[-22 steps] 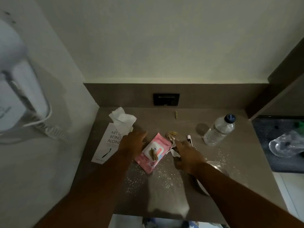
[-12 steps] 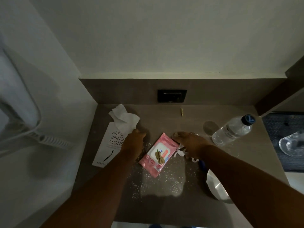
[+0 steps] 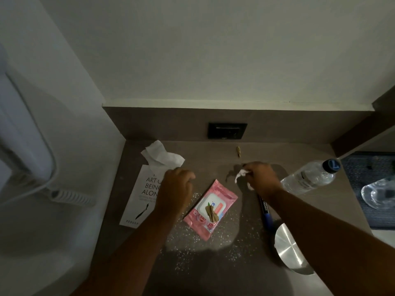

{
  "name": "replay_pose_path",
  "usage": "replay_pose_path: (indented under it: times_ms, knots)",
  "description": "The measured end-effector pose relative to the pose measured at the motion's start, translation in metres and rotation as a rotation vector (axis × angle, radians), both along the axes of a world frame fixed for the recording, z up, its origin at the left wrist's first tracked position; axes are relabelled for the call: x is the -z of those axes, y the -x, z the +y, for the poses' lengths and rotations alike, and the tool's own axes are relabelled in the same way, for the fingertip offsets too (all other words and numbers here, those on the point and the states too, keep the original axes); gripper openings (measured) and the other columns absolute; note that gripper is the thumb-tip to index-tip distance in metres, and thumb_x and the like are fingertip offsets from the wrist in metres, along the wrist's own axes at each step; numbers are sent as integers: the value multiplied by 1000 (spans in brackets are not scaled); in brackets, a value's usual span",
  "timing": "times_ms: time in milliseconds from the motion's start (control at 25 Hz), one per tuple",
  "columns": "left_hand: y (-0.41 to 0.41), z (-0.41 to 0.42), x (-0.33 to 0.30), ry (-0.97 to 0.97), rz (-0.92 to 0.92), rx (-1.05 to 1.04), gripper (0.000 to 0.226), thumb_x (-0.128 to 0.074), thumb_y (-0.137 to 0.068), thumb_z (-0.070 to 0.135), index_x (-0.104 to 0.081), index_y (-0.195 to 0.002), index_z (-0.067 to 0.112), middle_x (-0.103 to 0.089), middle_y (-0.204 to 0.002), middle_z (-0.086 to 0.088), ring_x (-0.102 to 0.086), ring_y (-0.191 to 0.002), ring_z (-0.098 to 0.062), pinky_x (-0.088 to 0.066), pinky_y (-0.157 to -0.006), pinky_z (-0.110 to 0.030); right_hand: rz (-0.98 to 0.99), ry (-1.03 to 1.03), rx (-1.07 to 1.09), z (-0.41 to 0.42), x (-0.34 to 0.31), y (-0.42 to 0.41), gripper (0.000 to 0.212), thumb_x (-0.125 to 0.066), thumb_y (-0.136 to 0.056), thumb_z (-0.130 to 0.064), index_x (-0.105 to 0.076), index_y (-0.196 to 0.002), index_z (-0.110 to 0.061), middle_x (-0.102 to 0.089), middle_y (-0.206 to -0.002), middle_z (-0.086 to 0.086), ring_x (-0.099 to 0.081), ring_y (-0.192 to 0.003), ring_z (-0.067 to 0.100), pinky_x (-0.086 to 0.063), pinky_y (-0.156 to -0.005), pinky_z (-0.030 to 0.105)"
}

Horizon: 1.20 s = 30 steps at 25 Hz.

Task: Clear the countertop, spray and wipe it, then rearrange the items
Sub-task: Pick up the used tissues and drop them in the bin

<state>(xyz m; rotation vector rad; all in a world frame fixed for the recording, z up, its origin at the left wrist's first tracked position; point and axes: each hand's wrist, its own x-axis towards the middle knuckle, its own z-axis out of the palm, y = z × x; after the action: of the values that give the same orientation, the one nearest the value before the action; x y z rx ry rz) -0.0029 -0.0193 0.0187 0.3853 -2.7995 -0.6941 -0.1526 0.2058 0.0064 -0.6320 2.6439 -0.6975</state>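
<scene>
On the brown countertop lies a pink wet-wipes pack with dry leaf bits on its lid. My right hand pinches small crumpled white paper scraps just beyond the pack. My left hand hovers with curled fingers over the right edge of a white book, left of the pack; whether it holds anything is hidden. A crumpled white tissue lies on the book's far end. White crumbs are scattered around the pack.
A clear water bottle lies on its side at the right. A blue marker and a steel bowl sit under my right forearm. A small leaf bit lies near the black wall socket. A corded white appliance hangs on the left wall.
My right hand has moved away from me, past the wipes pack, lifting white paper scraps. The left hand stays by the book. The view has tilted upward.
</scene>
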Motion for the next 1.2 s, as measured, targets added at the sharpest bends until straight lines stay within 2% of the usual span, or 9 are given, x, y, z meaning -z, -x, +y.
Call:
replay_pose_path:
  times_ms: [120, 280, 400, 480, 600, 720, 920, 1000, 1200]
  knots:
    - [1, -28, -22, -68, 178, -246, 28, -41, -96, 9, -67, -89, 8, -64, -78, -2, -58, -70, -15, -47, -62, -24, 73, 67, 100, -17, -3, 34, 8, -66, -83, -8, -73, -80, -9, -71, -79, 13, -66, -73, 27, -43, -63, 28]
    - [19, -80, -21, -121, -75, -512, 34, -37, -103, 22, -62, -88, 3, -56, -69, -8, -52, -60, -18, -42, -53, -26, 11, -4, 177, -42, 7, 66, 8, -67, -85, -10, -71, -82, -5, -71, -84, 22, -68, -83, 35, -37, -66, 25]
    - [34, -95, 4, -48, -393, -472, 55, -41, -99, 51, -56, -122, 3, -62, -103, -15, -63, -92, -23, -53, -79, -34, -8, -126, 144, -57, 21, 78, 17, -72, -82, -12, -72, -97, -3, -71, -98, 24, -67, -95, 39, -43, -70, 30]
    - [40, -98, 23, -134, -545, -473, 71, -49, -91, 62, -43, -139, 9, -54, -131, -17, -55, -118, -31, -46, -100, -44, -8, -164, 171, -61, 27, 84, 25, -75, -80, -15, -71, -101, -3, -70, -104, 24, -65, -100, 41, -48, -75, 36]
    - [39, -100, 40, -6, -683, -356, 52, -46, -96, 53, -49, -133, 17, -55, -129, -15, -54, -117, -32, -43, -99, -44, 1, -179, 174, -66, 28, 82, 13, -73, -78, -14, -70, -86, -5, -71, -95, 24, -67, -93, 42, -51, -73, 37]
    - [33, -97, 33, 38, -524, -332, 33, -43, -101, 36, -57, -121, 13, -63, -114, -13, -61, -104, -27, -48, -90, -37, 6, -173, 112, -62, 23, 68, 23, -70, -74, -6, -54, -60, -14, -67, -75, 16, -68, -81, 39, -47, -63, 34]
    - [14, -60, -21, -68, 24, -320, 31, -44, -102, 27, -58, -80, 10, -51, -67, 0, -52, -62, -13, -38, -55, -14, 5, 119, 234, -40, -10, 19, 17, -68, -78, 1, -64, -75, -15, -69, -80, 12, -69, -73, 29, -54, -61, 32]
    - [4, -35, -36, -175, -15, -197, 27, -49, -99, 28, -54, -75, 16, -48, -61, 6, -52, -58, -11, -39, -52, -15, -62, 236, 281, -25, -25, -6, 24, -67, -82, 0, -60, -72, -21, -68, -75, 7, -68, -61, 19, -55, -51, 27]
    - [-24, 33, -13, -119, -331, 72, 21, -51, -94, 31, -44, -112, 23, -62, -86, -2, -63, -68, -16, -55, -56, -31, -130, 260, 357, 18, -50, -64, 19, -67, -84, -1, -62, -75, -17, -66, -66, 3, -62, -43, 4, -41, -37, 11]
